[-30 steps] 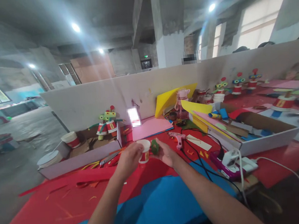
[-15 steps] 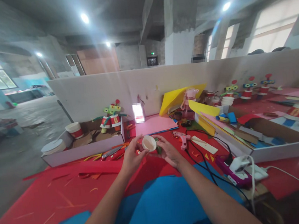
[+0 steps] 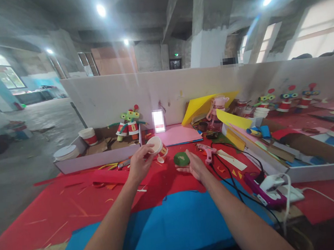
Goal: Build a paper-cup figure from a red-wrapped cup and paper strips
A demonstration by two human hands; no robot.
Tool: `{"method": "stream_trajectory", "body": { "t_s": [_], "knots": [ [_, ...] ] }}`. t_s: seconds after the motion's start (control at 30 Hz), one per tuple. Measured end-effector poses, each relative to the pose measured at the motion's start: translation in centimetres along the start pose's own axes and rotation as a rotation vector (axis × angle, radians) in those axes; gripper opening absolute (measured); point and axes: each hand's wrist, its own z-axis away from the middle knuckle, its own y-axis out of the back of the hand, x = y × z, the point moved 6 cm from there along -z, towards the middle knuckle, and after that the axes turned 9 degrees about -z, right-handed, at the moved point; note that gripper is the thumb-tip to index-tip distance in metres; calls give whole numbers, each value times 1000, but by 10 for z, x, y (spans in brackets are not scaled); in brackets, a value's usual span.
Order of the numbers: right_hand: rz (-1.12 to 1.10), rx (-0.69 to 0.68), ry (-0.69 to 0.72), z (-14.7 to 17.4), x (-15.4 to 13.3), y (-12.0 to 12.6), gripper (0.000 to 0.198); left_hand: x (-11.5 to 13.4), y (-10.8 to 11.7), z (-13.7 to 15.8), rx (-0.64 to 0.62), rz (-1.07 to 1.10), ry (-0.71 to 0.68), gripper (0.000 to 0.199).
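Two things are held left of the pink glue gun (image 3: pixel 208 153): a red-and-white paper cup (image 3: pixel 156 144) and, nearer the gun, a green disc (image 3: pixel 182 159). The grip of the left hand (image 3: pixel 142 161) is closed on the cup near its pale round end; the cup tilts, probably to bring that end into view, though whether it is mouth or base I cannot tell. The grip of the right hand (image 3: pixel 193 164) pinches the disc between thumb and fingers, perhaps so that its pale patch faces up. A white strip (image 3: pixel 232 160) lies just right of the gun on the red-covered counter (image 3: pixel 75 214). Farther right, nearer the wearer, sits a purple power strip (image 3: pixel 262 192), presumably within the gun's cable reach.
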Motion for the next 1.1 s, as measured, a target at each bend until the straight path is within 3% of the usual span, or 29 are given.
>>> {"method": "stream_trajectory", "body": {
  "t_s": [0.1,0.2,0.33,0.4,0.47,0.53,0.6,0.7,0.8,0.87,0.97,1.1],
  "knots": [
    [115,74,61,-8,-2,8,22,-1,2,1,3,-13,45,14],
    [256,133,158,-10,-13,16,41,5,-5,5,-46,19,25,18],
    [888,172,449,5,-44,13,46,17,-23,14,-163,-9,-98,15],
    [1090,72,614,17,-51,-1,48,23,-34,21,-212,-52,-161,14],
    [1153,-148,707,26,-45,-18,63,27,-45,28,-247,-17,-177,14],
    [1121,-321,695,31,-35,-30,83,30,-53,33,-268,76,-156,14],
    [1055,-354,615,30,-26,-32,85,29,-58,35,-291,169,-143,17],
    [975,-233,572,24,-24,-25,70,12,-50,27,-208,185,-80,28],
    [853,-34,669,21,-38,-15,69,-19,-34,14,-41,-43,71,29],
    [727,93,723,20,-47,-7,70,-31,-38,9,-95,-206,92,33],
    [569,226,745,18,-56,3,70,-37,-60,10,-279,-389,68,46],
    [477,263,704,12,-56,9,76,-29,-85,16,-386,-421,-26,34]
  ]
}}
